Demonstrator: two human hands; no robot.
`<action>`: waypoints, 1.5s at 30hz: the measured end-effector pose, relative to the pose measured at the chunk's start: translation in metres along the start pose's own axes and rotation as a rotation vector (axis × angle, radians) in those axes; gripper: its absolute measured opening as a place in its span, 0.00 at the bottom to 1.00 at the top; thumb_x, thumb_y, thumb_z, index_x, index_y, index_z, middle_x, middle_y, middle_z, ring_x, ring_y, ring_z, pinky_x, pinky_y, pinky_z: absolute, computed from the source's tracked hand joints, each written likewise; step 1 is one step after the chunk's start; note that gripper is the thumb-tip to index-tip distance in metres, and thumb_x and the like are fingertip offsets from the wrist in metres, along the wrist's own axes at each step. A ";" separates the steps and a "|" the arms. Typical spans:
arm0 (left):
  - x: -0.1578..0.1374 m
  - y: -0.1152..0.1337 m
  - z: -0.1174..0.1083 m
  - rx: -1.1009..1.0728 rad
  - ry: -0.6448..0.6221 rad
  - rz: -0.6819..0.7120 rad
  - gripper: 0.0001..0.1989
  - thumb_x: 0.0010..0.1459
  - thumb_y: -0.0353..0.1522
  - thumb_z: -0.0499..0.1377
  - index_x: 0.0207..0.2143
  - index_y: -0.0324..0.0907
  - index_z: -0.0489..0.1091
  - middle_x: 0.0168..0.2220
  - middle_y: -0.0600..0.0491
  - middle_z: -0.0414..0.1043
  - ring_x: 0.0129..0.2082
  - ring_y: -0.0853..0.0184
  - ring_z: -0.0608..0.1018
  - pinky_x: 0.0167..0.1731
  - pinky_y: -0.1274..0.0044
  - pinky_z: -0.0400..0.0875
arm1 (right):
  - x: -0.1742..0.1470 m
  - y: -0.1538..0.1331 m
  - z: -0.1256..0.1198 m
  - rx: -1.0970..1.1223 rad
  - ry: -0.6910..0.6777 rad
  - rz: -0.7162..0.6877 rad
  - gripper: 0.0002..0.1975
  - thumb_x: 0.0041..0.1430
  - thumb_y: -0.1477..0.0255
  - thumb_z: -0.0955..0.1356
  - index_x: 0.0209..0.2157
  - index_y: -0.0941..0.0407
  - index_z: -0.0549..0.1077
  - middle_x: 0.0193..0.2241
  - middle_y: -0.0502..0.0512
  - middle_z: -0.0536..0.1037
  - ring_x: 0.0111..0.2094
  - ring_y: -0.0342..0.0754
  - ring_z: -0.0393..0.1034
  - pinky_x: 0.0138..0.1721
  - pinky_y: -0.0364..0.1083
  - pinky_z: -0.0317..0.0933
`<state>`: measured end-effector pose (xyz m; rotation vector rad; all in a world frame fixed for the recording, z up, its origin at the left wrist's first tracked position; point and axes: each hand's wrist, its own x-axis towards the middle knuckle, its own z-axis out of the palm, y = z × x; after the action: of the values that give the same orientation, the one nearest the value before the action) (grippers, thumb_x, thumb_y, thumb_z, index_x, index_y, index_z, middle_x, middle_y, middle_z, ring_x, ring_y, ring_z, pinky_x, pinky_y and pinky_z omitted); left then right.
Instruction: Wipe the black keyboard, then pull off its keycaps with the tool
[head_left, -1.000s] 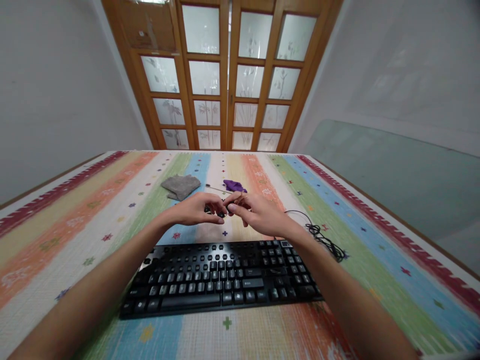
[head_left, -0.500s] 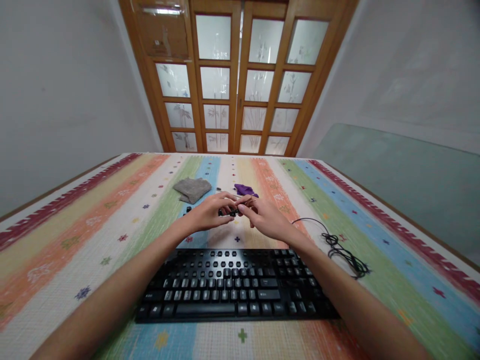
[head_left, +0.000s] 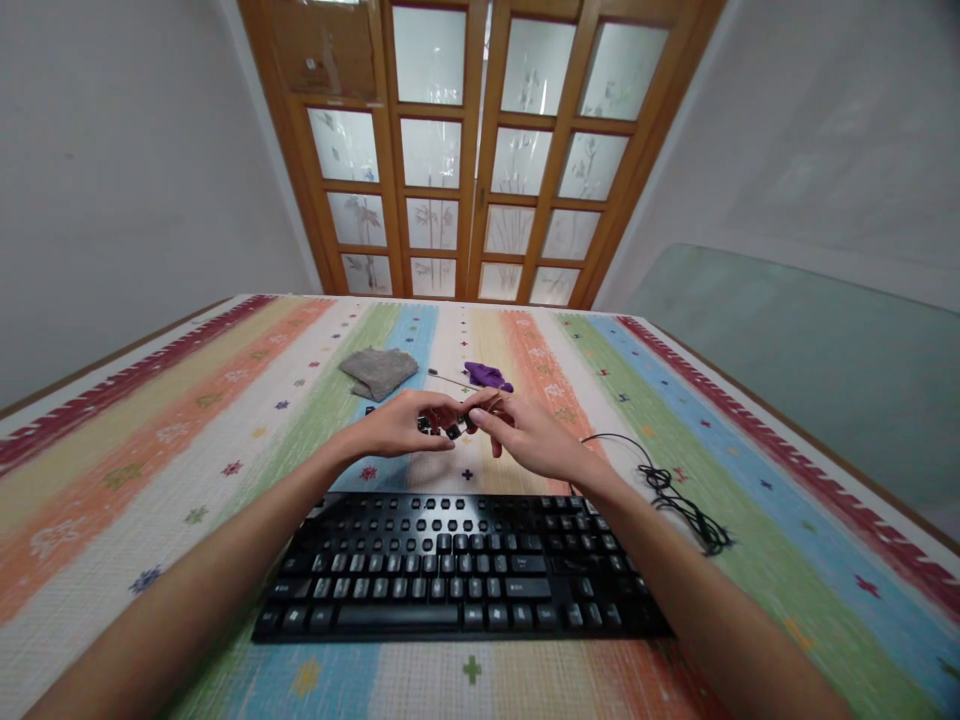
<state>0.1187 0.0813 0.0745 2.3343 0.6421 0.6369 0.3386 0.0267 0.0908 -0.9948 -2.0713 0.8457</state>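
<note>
Beyond the black keyboard [head_left: 397, 615], my two hands come together over the table. Between the thumb and fingers of my right hand [head_left: 521, 432] is a small black keycap [head_left: 471, 420]. My left hand [head_left: 401, 422] is curved, its thumb apart from its fingers, and its fingertips are close to that keycap. More loose black keycaps [head_left: 453, 432] show in the gap under the left fingers; I cannot tell whether they touch the hand. A thin stick with a dark tip [head_left: 433, 372] runs behind my right hand, where its other end is hidden. The keyboard's upper rows show bare key sockets.
A folded grey cloth [head_left: 379, 372] lies behind my left hand, and a crumpled purple cloth [head_left: 487, 376] behind my right. The coiled black cable [head_left: 694, 515] is at the right. A striped tablecloth [head_left: 169, 490] covers the table; wooden glass-paned doors [head_left: 469, 230] stand beyond.
My hands have shifted slightly left in the view, and the left thumb and fingers look further apart. More of the thin stick shows. The whole view has moved a little.
</note>
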 end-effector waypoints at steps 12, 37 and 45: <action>-0.003 -0.001 0.006 -0.148 0.168 -0.024 0.13 0.53 0.34 0.66 0.39 0.35 0.76 0.32 0.50 0.79 0.31 0.68 0.79 0.35 0.77 0.74 | 0.001 -0.006 -0.005 0.018 0.062 0.043 0.10 0.67 0.69 0.62 0.39 0.59 0.72 0.30 0.52 0.73 0.22 0.39 0.66 0.23 0.42 0.63; -0.004 0.000 0.009 -0.420 -0.004 -0.130 0.16 0.49 0.39 0.70 0.37 0.37 0.78 0.32 0.52 0.74 0.30 0.70 0.72 0.31 0.77 0.67 | -0.006 -0.016 -0.018 -0.080 -0.100 -0.054 0.11 0.67 0.72 0.64 0.45 0.57 0.76 0.32 0.53 0.76 0.27 0.42 0.68 0.30 0.43 0.62; -0.001 0.000 0.012 -0.526 0.014 -0.212 0.15 0.50 0.38 0.70 0.37 0.37 0.76 0.31 0.52 0.77 0.30 0.70 0.77 0.35 0.75 0.73 | -0.006 -0.019 -0.016 -0.195 -0.054 -0.085 0.11 0.67 0.72 0.63 0.43 0.58 0.77 0.32 0.54 0.77 0.32 0.45 0.70 0.34 0.45 0.60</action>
<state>0.1250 0.0756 0.0655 1.7519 0.6281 0.6343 0.3463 0.0167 0.1126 -0.9874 -2.2588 0.6430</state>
